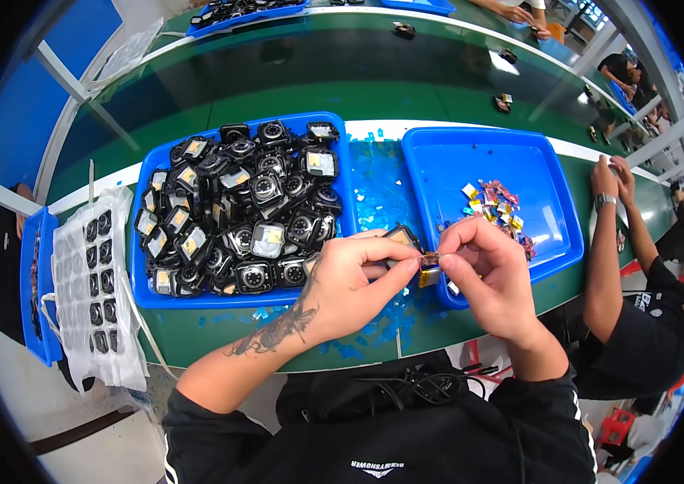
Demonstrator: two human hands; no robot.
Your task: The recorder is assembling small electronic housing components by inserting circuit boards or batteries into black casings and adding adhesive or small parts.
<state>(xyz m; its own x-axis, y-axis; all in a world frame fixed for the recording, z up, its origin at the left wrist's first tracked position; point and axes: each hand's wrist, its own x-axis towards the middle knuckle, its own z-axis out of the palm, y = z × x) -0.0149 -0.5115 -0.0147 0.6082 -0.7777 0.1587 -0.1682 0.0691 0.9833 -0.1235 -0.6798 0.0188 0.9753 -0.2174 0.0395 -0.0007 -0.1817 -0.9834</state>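
Between the two trays, my left hand point(346, 278) is closed on a black watch case point(404, 236), partly hidden by the fingers. My right hand point(491, 278) pinches a small brownish part point(430, 259) right at the left fingertips. Just below the fingers shows a small yellow-and-black battery point(429, 277); whether it is joined to the watch case I cannot tell. A blue tray point(139, 278) on the left is heaped with black watch cases point(265, 189). In the blue tray point(531, 157) on the right lies a loose pile of small batteries and coloured parts point(495, 198).
Blue film scraps point(382, 189) litter the green table point(197, 327) between the trays. A white blister tray point(80, 278) with several watch parts stands at far left. Beyond runs a green conveyor belt point(342, 77) carrying small parts. A co-worker's arms point(604, 242) are at the right.
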